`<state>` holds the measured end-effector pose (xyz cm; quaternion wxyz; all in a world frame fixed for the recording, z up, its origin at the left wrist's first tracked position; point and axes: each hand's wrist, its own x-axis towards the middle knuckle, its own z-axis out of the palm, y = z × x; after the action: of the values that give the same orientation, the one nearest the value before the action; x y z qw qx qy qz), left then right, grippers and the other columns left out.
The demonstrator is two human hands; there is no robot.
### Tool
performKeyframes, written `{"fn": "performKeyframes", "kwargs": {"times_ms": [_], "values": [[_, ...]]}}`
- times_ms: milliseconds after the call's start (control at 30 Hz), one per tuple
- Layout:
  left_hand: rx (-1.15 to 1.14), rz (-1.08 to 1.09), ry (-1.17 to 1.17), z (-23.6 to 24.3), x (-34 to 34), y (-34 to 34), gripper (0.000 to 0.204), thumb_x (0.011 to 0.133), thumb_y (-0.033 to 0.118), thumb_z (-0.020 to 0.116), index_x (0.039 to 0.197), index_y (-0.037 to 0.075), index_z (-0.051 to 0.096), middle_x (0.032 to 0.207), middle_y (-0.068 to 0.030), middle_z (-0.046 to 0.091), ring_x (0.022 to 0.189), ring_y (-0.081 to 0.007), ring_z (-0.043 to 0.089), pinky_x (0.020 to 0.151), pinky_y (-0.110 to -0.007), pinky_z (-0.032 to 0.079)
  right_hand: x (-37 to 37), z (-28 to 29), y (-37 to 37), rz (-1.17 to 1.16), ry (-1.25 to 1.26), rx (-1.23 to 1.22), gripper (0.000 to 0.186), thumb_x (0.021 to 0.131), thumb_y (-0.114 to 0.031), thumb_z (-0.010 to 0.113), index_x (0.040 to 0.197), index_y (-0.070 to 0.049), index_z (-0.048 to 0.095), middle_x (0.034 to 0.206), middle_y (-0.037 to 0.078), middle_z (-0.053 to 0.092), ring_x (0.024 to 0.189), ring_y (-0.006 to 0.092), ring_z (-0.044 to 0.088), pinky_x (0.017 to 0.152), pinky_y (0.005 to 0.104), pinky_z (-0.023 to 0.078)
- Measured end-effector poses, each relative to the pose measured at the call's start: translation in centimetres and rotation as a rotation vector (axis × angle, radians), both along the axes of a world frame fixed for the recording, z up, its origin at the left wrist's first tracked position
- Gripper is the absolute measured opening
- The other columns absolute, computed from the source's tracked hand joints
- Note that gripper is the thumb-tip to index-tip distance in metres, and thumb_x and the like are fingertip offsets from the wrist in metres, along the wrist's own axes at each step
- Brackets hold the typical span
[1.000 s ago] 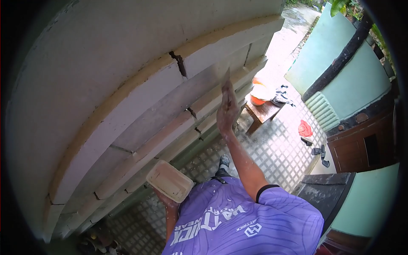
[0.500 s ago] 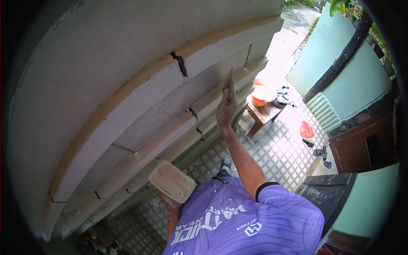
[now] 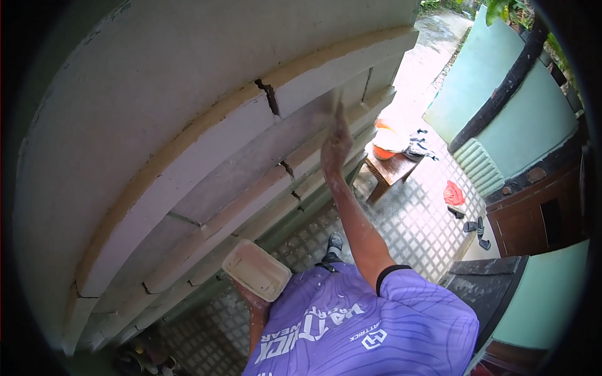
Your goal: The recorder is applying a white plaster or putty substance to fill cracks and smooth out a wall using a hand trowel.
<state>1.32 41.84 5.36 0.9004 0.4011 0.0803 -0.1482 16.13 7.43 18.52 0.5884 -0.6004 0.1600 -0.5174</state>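
Observation:
My right hand (image 3: 337, 150) is raised to the wall, its fingers closed round a thin blade like a putty knife (image 3: 339, 106). The blade is smeared by motion and lies close to the recessed strip between two ledges. Pale dust or paste marks the hand and forearm. Low at my left side, my left hand (image 3: 252, 298) holds a beige rectangular plastic tub (image 3: 276, 291) from beneath; most of its fingers are hidden. Residue coats the tub's inside. The wall has a stepped moulding (image 3: 188, 156) with a dark crack (image 3: 269, 99) through its upper ledge.
A wooden bench (image 3: 390, 168) beyond my right arm carries an orange and white container (image 3: 385, 144) and a dark bag (image 3: 419, 147). Red cloth (image 3: 453, 194) and sandals (image 3: 481, 233) lie on the tiled floor (image 3: 414, 232). A dark box-like piece (image 3: 480, 282) stands at the right.
My right hand has shifted slightly at the wall, and the blade has blurred with the movement. My left hand and the tub stay nearly in place.

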Motion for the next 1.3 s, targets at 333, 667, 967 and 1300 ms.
{"fn": "performKeyframes", "kwargs": {"times_ms": [333, 667, 967, 1300], "values": [[-0.063, 0.051, 0.062, 1.0, 0.2, -1.0, 0.066, 0.097, 0.063, 0.03, 0.141, 0.015, 0.04, 0.129, -0.0098, 0.054, 0.112, -0.0286, 0.059, 0.093, -0.046, 0.052, -4.7, -2.6, 4.6, 0.296, 0.109, -0.312, 0.038, 0.102, -0.01, 0.041, 0.138, 0.002, 0.047, 0.144, 0.013, 0.048, 0.133, 0.0214, 0.044, 0.112, 0.034, 0.032], [-0.135, -0.021, 0.037, -1.2, 0.0, -0.1, 0.067, 0.097, 0.065, 0.028, 0.146, 0.019, 0.035, 0.141, -0.0074, 0.046, 0.123, -0.0285, 0.052, 0.102, -0.046, 0.046, -0.2, -1.0, 3.3, 0.203, 0.353, -0.108, 0.038, 0.1, -0.007, 0.043, 0.137, -0.002, 0.05, 0.135, 0.022, 0.054, 0.12, 0.0225, 0.057, 0.103, 0.0337, 0.043], [-0.07, -0.017, 0.023, 0.4, 0.3, -1.2, 0.068, 0.097, 0.065, 0.029, 0.146, 0.018, 0.035, 0.141, -0.0068, 0.046, 0.122, -0.0284, 0.052, 0.101, -0.045, 0.046, -1.6, -0.2, -1.0, -0.13, 0.057, -0.165, 0.041, 0.095, 0.001, 0.04, 0.135, 0.001, 0.05, 0.142, 0.018, 0.049, 0.129, 0.0248, 0.051, 0.106, 0.0335, 0.039], [-0.068, -0.023, 0.023, 1.0, 0.4, -1.5, 0.064, 0.099, 0.062, 0.028, 0.143, 0.018, 0.038, 0.135, -0.0078, 0.051, 0.116, -0.0281, 0.057, 0.096, -0.047, 0.051, -5.1, -3.8, 3.8, 0.488, -0.015, -0.343, 0.056, 0.081, 0.014, 0.039, 0.134, 0.002, 0.052, 0.139, 0.015, 0.054, 0.129, 0.02, 0.05, 0.106, 0.0308, 0.038]]}}
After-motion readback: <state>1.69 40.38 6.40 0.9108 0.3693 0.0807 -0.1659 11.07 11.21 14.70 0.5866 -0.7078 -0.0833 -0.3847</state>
